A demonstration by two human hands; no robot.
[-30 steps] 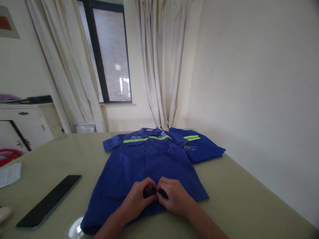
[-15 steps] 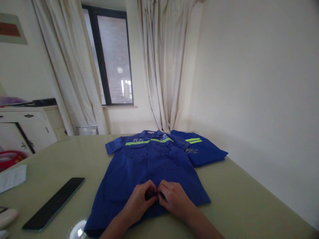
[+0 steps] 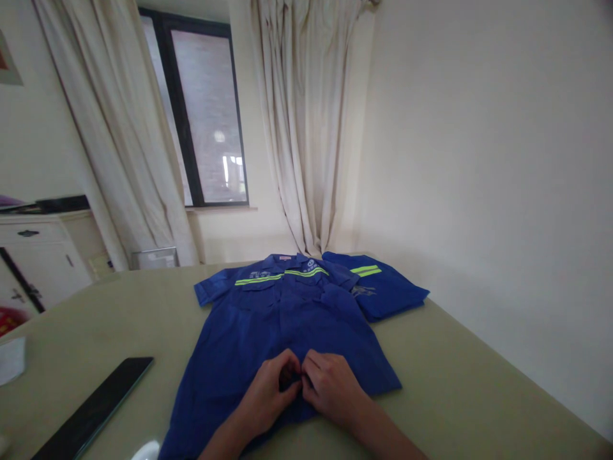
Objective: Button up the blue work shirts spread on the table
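Observation:
A blue short-sleeved work shirt [image 3: 249,338] lies spread front up on the table, collar at the far end, with yellow-green reflective stripes across the chest. Over the lower middle of its front, my left hand [image 3: 272,386] and my right hand [image 3: 330,386] meet fingertip to fingertip. Both pinch the shirt's front edge near the hem. The fingers hide the exact spot, so any button there cannot be made out. Partly under the shirt's right sleeve sits a folded blue garment [image 3: 387,297] with a similar stripe.
On the left of the pale green table [image 3: 460,377] lies a long flat black object [image 3: 96,406]. A white paper [image 3: 12,359] rests near the left edge, and a shiny white object [image 3: 146,450] is at the near edge. A wall [image 3: 479,191] borders the right side.
The view has turned slightly, so the surroundings sit a little further left. My hands stay together on the shirt front, with the right fingers shifted slightly and closer to the left.

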